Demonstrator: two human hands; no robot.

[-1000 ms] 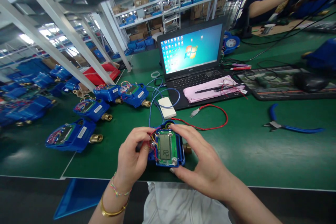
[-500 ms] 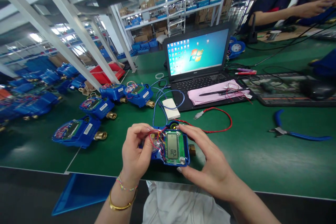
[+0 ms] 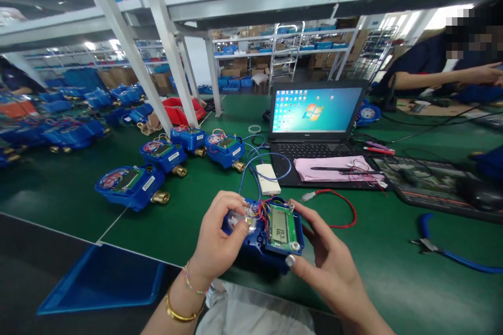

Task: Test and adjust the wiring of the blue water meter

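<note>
A blue water meter (image 3: 255, 241) with its top uncovered sits at the front of the green bench, between my hands. It has a green circuit board (image 3: 290, 225) with a lit-grey LCD (image 3: 280, 224), and thin coloured wires (image 3: 262, 210) run beside the board. My left hand (image 3: 223, 233) is closed at the meter's left side, thumb and fingers on the clear round part (image 3: 238, 220). Around the board end curves my right hand (image 3: 326, 251), fingertips at the far corner and thumb at the near edge. The meter's underside is hidden.
Several similar blue meters (image 3: 147, 183) stand at the left. Behind are a laptop (image 3: 314, 138) with a pink cloth (image 3: 334, 168), a white box (image 3: 268, 179) and a blue cable (image 3: 247, 165). Blue-handled cutters (image 3: 428, 245) and a red cable (image 3: 351, 209) lie right. A co-worker's arm (image 3: 436, 78) shows.
My view has tilted, so the bench scene sits lower and farther right. My left fingers have shifted from the wires onto the clear round part. My right hand still spans the board end.
</note>
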